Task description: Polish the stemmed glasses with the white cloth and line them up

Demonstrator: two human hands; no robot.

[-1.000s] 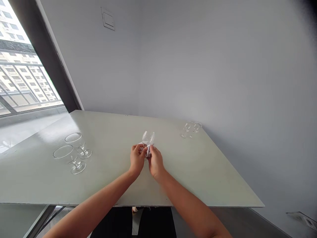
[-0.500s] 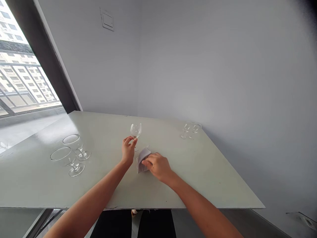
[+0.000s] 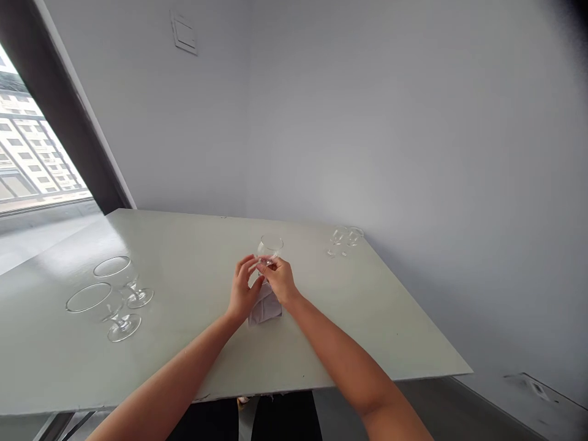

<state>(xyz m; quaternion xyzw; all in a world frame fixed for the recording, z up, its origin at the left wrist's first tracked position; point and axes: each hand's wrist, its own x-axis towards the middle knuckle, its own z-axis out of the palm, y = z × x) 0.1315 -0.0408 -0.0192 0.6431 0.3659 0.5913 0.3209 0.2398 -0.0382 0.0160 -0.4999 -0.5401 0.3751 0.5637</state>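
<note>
In front of me a clear stemmed glass (image 3: 271, 244) is held upright just above the table. My right hand (image 3: 282, 278) pinches it at the stem, below the bowl. Close against the glass on its left is my left hand (image 3: 243, 288), with its fingers curved and the thumb apart from them; whether its fingertips still touch the glass is hard to see. A folded pale lilac cloth (image 3: 265, 309) lies on the table beneath both hands, partly hidden by them.
Two larger stemmed glasses (image 3: 124, 327) stand upright on the left of the pale table (image 3: 358, 331). Several small glasses (image 3: 339, 237) are grouped at the far right corner, near the wall. The table's front edge runs just below my forearms.
My right hand has let go of the cloth and taken the glass by its stem. The glass has moved right and lower, and my left hand's grip on it has loosened. The view has shifted slightly.
</note>
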